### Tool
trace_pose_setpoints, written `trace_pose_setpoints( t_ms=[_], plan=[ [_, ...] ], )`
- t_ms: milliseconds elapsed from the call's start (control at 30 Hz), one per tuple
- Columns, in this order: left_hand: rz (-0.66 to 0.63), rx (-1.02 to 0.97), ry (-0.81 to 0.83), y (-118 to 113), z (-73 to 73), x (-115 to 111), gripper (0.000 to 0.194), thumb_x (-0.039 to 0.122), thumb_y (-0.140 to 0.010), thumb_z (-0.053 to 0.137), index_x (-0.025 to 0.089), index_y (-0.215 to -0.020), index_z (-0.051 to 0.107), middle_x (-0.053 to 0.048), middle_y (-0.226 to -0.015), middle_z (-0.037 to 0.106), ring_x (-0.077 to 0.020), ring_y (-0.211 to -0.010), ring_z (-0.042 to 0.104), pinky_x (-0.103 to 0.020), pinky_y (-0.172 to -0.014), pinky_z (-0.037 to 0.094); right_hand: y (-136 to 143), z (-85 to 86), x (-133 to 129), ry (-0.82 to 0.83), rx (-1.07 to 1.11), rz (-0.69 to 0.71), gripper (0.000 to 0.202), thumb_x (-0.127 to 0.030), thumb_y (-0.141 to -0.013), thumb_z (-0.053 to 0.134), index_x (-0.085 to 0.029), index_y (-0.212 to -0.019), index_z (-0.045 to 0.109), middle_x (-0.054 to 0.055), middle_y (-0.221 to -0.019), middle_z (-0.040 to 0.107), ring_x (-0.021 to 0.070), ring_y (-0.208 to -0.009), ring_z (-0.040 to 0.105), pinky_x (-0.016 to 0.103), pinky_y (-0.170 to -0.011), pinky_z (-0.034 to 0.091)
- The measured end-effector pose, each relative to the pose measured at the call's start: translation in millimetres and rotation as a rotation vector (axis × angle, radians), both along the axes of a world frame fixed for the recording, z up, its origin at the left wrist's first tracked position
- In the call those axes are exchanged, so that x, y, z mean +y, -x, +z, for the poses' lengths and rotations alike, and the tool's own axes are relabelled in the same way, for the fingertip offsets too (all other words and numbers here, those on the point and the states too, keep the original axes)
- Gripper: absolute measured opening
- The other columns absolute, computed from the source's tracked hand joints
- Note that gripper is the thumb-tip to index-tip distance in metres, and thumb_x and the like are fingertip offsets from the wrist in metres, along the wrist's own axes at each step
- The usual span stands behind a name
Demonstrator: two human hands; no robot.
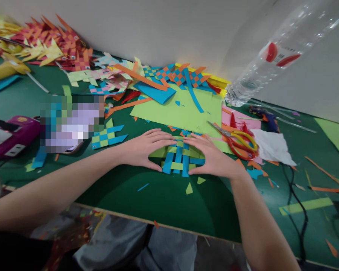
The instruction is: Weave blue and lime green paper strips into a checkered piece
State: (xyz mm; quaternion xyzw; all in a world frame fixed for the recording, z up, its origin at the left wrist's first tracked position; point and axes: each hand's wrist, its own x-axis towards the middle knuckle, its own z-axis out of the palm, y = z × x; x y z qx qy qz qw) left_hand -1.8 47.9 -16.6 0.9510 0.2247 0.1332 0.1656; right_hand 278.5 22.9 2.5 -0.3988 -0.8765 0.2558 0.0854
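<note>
"Close to the near edge of a green tabletop (158,203), a left hand (141,146) and a right hand (216,158) frame a blue-and-green paper weave (177,154). Which is nearer to it?"

"Neither, by any clear margin. The weave lies flat between them, left hand along its left side, right hand along its right. Fingertips reach its far end; the thumbs sit beside the end facing the near edge."

"How does it run, and is it gripped?"

"Blue strips point from near edge toward far edge, fanning slightly, with green ones crossing. Both hands are spread, thumbs well apart from fingers, touching the weave without closing on it. They cover part of its outline, so its full length cannot be judged."

"Any lettering?"

"By the far edge, right of the hands, a clear plastic bottle (257,71) wears a white label (281,55) with red shapes, its dark characters too blurred to read. Toward the left edge, a purple power socket (17,135) bears a round mark, also illegible."
</note>
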Motion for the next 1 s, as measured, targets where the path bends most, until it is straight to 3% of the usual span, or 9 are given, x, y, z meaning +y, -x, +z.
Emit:
trace_pose_setpoints(
  t_ms=[367, 1000],
  plan=[
    [-0.006, -0.009, -0.025, -1.0, -5.7, -0.1, 0.073, 0.053, -0.079, 0.062, 0.021, -0.139, 0.035, -0.013, -0.143, 0.043, -0.0265, -0.135, 0.036, -0.050, -0.115, 0.019, 2.0, -0.4, -2.4, 0.006, 0.023, 0.011, 0.088, -0.056, -0.066, 0.073, -0.029, -0.141, 0.036, 0.008, -0.147, 0.040, 0.0308, -0.140, 0.028, 0.059, -0.115, 0.006],
    [0.057, 0.042, 0.006, -5.2, -4.7, -3.0, 0.082, 0.061, -0.078, 0.059, 0.022, -0.143, 0.029, -0.013, -0.146, 0.040, -0.0266, -0.136, 0.035, -0.049, -0.116, 0.016, 1.5, 2.9, -2.3, -0.041, -0.011, -0.019, 0.076, -0.056, -0.070, 0.070, -0.027, -0.135, 0.043, 0.007, -0.138, 0.049, 0.0298, -0.134, 0.038, 0.057, -0.116, 0.011]
  ],
)
